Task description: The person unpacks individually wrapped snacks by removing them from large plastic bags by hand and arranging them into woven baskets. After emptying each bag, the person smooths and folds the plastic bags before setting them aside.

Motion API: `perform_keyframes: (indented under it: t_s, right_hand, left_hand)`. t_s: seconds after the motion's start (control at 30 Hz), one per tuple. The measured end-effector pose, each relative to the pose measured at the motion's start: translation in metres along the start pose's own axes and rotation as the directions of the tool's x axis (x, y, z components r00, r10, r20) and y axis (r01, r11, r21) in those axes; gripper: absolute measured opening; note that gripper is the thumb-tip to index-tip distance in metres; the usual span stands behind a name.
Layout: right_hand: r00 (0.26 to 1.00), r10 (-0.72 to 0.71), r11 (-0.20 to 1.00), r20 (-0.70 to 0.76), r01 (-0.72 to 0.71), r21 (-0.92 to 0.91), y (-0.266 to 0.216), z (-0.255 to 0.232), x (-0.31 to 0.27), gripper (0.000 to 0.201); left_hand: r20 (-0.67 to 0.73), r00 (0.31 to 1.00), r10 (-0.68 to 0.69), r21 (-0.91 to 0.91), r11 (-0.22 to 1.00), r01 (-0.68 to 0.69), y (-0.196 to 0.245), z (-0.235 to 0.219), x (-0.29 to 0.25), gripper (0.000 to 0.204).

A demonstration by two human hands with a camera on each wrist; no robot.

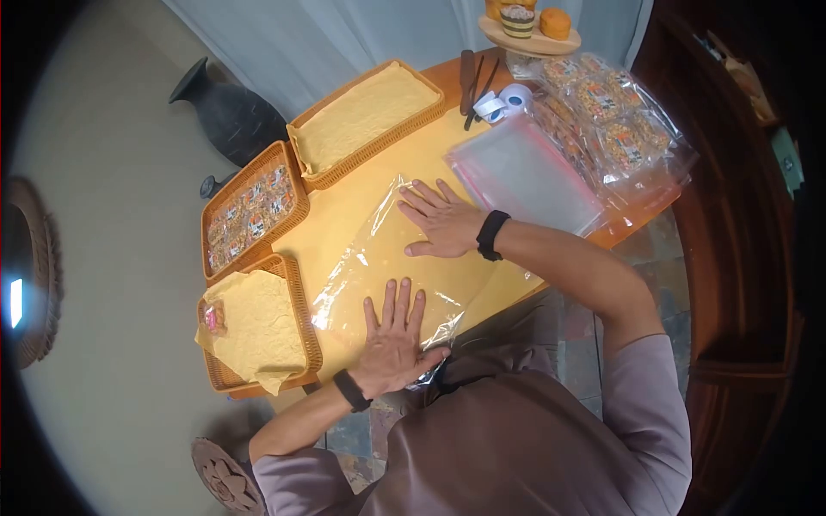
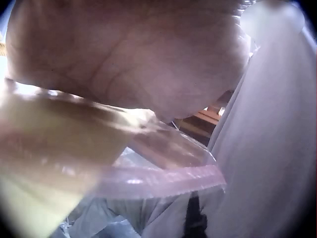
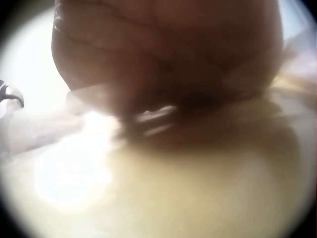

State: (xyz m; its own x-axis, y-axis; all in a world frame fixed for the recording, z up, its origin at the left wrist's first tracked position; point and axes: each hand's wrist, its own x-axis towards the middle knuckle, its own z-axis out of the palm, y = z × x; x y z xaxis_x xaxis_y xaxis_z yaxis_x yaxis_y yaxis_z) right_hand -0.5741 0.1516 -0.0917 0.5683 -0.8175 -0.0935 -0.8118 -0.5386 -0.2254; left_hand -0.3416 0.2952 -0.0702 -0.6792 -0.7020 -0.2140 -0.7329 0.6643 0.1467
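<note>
A large clear plastic bag (image 1: 370, 249) lies flat on the yellow-covered table (image 1: 344, 211) in the head view. The left hand (image 1: 393, 351) rests palm down on its near part, fingers spread. The right hand (image 1: 449, 225) lies palm down, fingers spread, toward its far right side. In the left wrist view the palm (image 2: 129, 54) is above a pinkish clear strip (image 2: 158, 182) of plastic at the table edge. The right wrist view shows the other palm (image 3: 168, 54) close over the yellow surface, with glare beside it; its fingertips are hidden there.
Three wicker trays stand at left: one paper-lined (image 1: 370, 116), one with packed snacks (image 1: 254, 215), one with a small packet (image 1: 212, 318). Right lie a stack of clear bags (image 1: 525, 172), packed snacks (image 1: 615, 112), tape rolls (image 1: 514, 98) and dark tools (image 1: 467, 79).
</note>
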Motion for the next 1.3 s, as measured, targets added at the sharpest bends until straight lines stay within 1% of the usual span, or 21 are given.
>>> perform_keyframes:
  t_s: [0.03,0.07,0.1,0.13,0.2,0.23,0.3,0.33,0.4,0.43,0.47,0.5,0.53,0.6,0.7,0.73,1.07,1.17,1.23,1.27,1.3]
  right_hand:
    - [0.999,0.003,1.000,-0.049,-0.003,0.008,0.000,0.005,-0.002,0.095]
    - [0.999,0.006,1.000,-0.045,-0.005,0.017,-0.002,0.005,-0.005,0.095]
    - [0.992,-0.023,0.999,-0.128,0.017,-0.051,-0.002,0.005,-0.008,0.096]
    - [0.976,-0.058,0.992,-0.208,0.033,-0.121,-0.004,0.003,-0.012,0.097]
    - [0.975,-0.072,0.990,-0.211,0.044,-0.134,-0.009,-0.001,-0.023,0.098]
    - [0.972,-0.087,0.987,-0.216,0.054,-0.154,-0.012,-0.003,-0.030,0.099]
    - [0.981,-0.064,0.990,-0.182,0.039,-0.136,-0.021,-0.008,-0.045,0.100]
    - [0.989,-0.041,0.993,-0.144,0.024,-0.119,-0.024,-0.008,-0.053,0.102]
    - [0.994,0.012,0.996,-0.110,-0.021,-0.081,-0.028,-0.001,-0.067,0.102]
    - [0.996,0.053,0.997,-0.074,-0.056,-0.046,-0.029,0.004,-0.074,0.103]
    - [0.994,0.075,0.996,-0.073,-0.078,-0.033,-0.029,0.012,-0.081,0.103]
    - [0.985,0.080,0.997,-0.152,-0.080,0.011,-0.028,0.022,-0.086,0.102]
    - [0.970,0.083,0.996,-0.230,-0.074,0.046,-0.027,0.023,-0.091,0.101]
    - [0.971,0.086,0.996,-0.223,-0.079,0.040,-0.031,0.028,-0.105,0.100]
    - [0.973,0.046,0.999,-0.224,-0.039,0.039,-0.036,0.025,-0.119,0.098]
    - [0.970,0.028,0.999,-0.240,-0.018,0.043,-0.036,0.026,-0.123,0.098]
    - [0.963,0.014,0.998,-0.269,0.002,0.060,-0.042,0.017,-0.132,0.096]
    - [0.965,-0.047,0.998,-0.258,0.057,0.032,-0.059,0.017,-0.138,0.094]
    - [0.958,-0.191,0.976,-0.215,0.208,0.062,-0.072,0.031,-0.143,0.100]
    - [0.948,-0.201,0.978,-0.247,0.209,0.006,-0.076,0.026,-0.146,0.080]
    - [0.948,-0.201,0.978,-0.246,0.209,0.007,-0.076,0.034,-0.148,0.080]
  left_hand:
    - [0.008,1.000,-0.001,-0.003,1.000,0.001,-0.001,-0.010,0.001,0.101]
    - [0.009,0.999,-0.031,-0.078,0.996,0.032,-0.004,-0.022,0.007,0.097]
    - [0.012,0.998,-0.062,-0.152,0.986,0.063,-0.009,-0.033,0.016,0.092]
    - [-0.031,0.998,-0.056,-0.078,0.996,0.053,-0.019,-0.044,0.027,0.083]
    - [-0.133,0.987,-0.087,-0.039,0.996,0.083,-0.049,-0.055,0.062,0.078]
    - [-0.131,0.987,-0.089,-0.040,0.996,0.084,-0.060,-0.062,0.079,0.078]
    - [-0.182,0.981,0.069,-0.319,0.939,-0.125,-0.076,-0.074,0.113,0.074]
    - [-0.181,0.980,0.079,-0.318,0.938,-0.134,-0.077,-0.072,0.126,0.074]
    - [-0.092,0.991,0.095,-0.170,0.979,-0.109,-0.070,-0.061,0.151,0.080]
    - [-0.082,0.990,0.113,-0.170,0.977,-0.126,-0.070,-0.050,0.160,0.080]
    - [-0.080,0.996,0.031,-0.108,0.993,-0.040,-0.068,-0.039,0.168,0.086]
    - [-0.088,0.995,-0.051,-0.046,0.998,0.047,-0.068,-0.029,0.176,0.092]
    - [-0.082,0.996,-0.036,-0.048,0.998,0.032,-0.065,-0.031,0.181,0.092]
    - [-0.073,0.987,-0.143,-0.029,0.990,0.142,-0.067,-0.033,0.180,0.101]
    - [-0.112,0.977,-0.180,-0.014,0.984,0.179,-0.089,-0.028,0.187,0.104]
    - [-0.125,0.970,-0.210,-0.047,0.978,0.205,-0.091,-0.031,0.186,0.111]
    - [0.049,0.940,-0.337,-0.018,0.941,0.338,-0.088,-0.056,0.200,0.138]
    - [0.029,0.939,-0.341,-0.062,0.937,0.343,-0.090,-0.049,0.199,0.141]
    - [-0.020,0.934,-0.357,-0.078,0.932,0.354,-0.089,-0.045,0.197,0.138]
    - [-0.022,0.933,-0.359,-0.080,0.931,0.356,-0.089,-0.044,0.196,0.138]
    - [-0.015,0.926,-0.378,-0.117,0.920,0.373,-0.090,-0.044,0.192,0.134]
